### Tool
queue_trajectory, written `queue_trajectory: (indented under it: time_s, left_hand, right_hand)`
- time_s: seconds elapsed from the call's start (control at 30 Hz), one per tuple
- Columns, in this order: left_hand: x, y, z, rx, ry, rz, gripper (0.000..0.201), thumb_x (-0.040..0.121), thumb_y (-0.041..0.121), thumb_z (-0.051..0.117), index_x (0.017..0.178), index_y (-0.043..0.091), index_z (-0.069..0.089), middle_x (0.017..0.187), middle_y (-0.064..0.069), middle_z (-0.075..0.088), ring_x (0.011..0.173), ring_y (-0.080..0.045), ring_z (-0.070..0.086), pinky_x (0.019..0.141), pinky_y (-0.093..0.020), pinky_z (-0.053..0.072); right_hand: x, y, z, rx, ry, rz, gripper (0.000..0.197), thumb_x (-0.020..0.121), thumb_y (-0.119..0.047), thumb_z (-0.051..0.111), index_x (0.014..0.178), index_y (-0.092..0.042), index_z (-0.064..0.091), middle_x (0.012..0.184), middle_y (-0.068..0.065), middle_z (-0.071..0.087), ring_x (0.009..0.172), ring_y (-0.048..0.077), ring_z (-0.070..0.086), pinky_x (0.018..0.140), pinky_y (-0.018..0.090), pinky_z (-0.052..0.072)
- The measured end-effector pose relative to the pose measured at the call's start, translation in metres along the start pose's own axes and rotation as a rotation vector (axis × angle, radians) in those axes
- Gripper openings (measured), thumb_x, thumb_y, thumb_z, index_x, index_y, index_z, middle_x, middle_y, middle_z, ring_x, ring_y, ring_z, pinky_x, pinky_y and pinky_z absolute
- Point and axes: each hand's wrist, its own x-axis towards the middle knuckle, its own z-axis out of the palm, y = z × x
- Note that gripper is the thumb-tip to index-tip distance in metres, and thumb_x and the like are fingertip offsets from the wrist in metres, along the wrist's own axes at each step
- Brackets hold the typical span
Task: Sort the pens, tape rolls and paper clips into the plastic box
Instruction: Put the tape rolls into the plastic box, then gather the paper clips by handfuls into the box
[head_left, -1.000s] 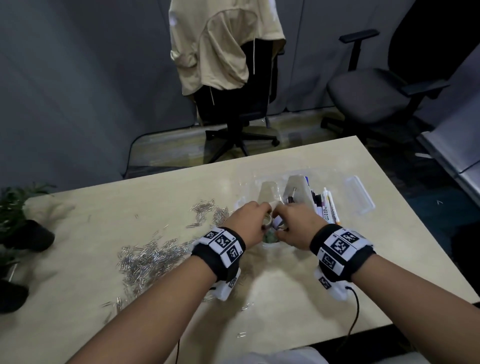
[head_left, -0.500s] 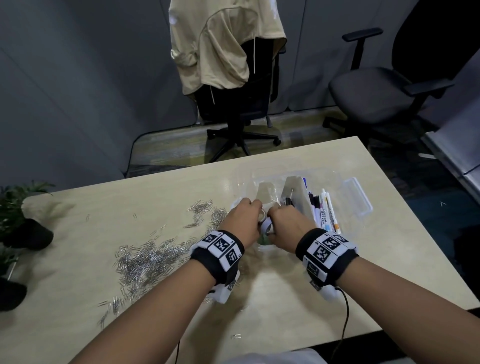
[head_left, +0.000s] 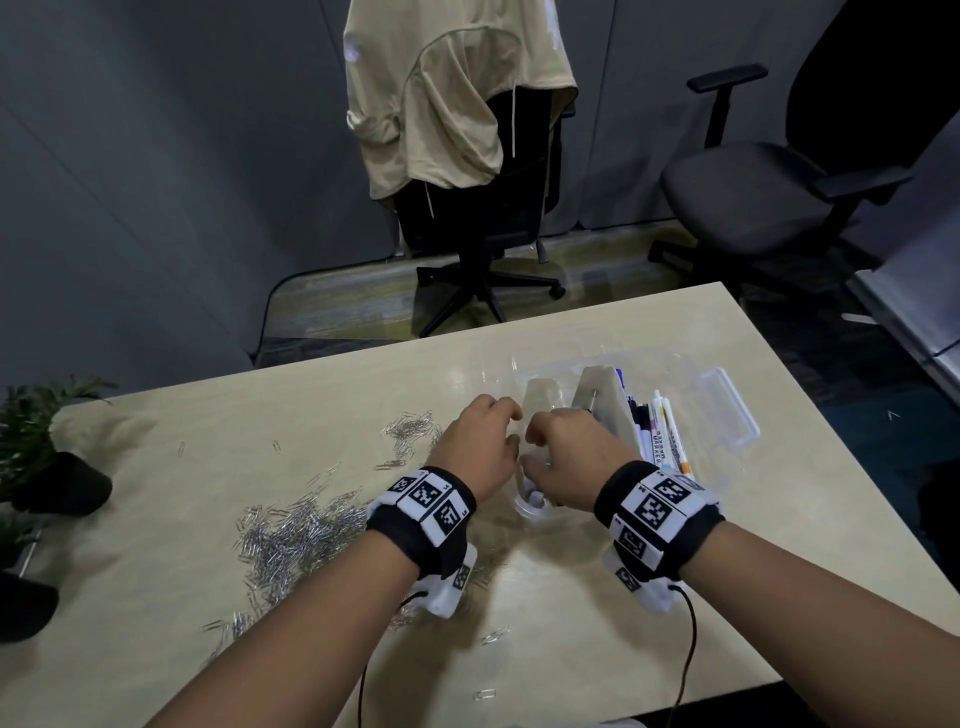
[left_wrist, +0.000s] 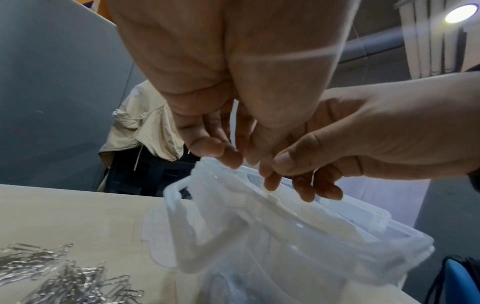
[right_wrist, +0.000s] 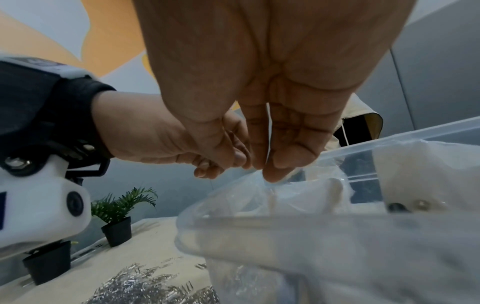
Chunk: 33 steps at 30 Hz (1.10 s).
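Observation:
The clear plastic box (head_left: 727, 410) stands at the table's right, with several pens (head_left: 660, 431) in its right compartment and beige dividers (head_left: 597, 395) in the middle. Both hands hover over its near-left end. My left hand (head_left: 498, 431) hangs with relaxed fingers (left_wrist: 228, 156) touching the box rim (left_wrist: 259, 216). My right hand (head_left: 545, 447) points its fingers (right_wrist: 272, 172) down into the box (right_wrist: 311, 226); nothing shows between them. Under the right hand a white ring, apparently a tape roll (head_left: 531, 496), lies in the box. A big heap of silver paper clips (head_left: 296, 530) covers the table left of the box.
Small potted plants (head_left: 47, 457) stand at the table's left edge. Stray clips (head_left: 493, 635) lie near the front edge. Behind the table are a chair draped with a beige jacket (head_left: 457, 130) and a second office chair (head_left: 753, 192).
The ring that both hands held between them a second ago now lies in the box. The hands have moved slightly further over the box end, and their fingers have loosened.

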Motion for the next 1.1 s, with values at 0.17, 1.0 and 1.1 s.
queue_trajectory:
  time_s: [0.17,1.0,1.1]
  left_hand:
    - [-0.007,-0.03,-0.017,-0.019,0.114,0.007,0.013,0.095,0.02,0.054,0.106,0.02,0.06,0.105,0.002,0.057,0.093,-0.018,0.056,0.081,-0.033,0.047]
    - [-0.155,-0.266,0.025,0.176,-0.228,-0.602,0.08,0.09,0.057,0.056,0.154,0.035,0.014,0.164,-0.003,-0.002,0.149,-0.037,0.006,0.111,-0.057,0.031]
    - [-0.153,-0.26,0.033,0.124,-0.208,-0.571,0.076,0.091,0.042,0.062,0.153,0.028,0.02,0.163,-0.004,0.007,0.148,-0.036,0.009,0.114,-0.052,0.03]
  right_hand:
    - [0.009,-0.024,0.006,0.012,0.047,-0.045,0.025,0.091,-0.033,0.057,0.105,-0.015,0.064,0.101,0.002,0.065,0.091,0.02,0.06,0.077,0.03,0.047]
    - [0.044,-0.084,0.167,-0.215,-0.357,0.132,0.072,0.09,-0.026,0.059,0.151,-0.019,0.021,0.163,0.013,0.001,0.148,0.045,0.005,0.116,0.06,0.019]
    - [0.042,-0.079,0.172,-0.25,-0.394,0.139,0.072,0.089,-0.023,0.06,0.15,-0.015,0.023,0.161,0.016,0.007,0.146,0.046,0.007,0.114,0.059,0.025]
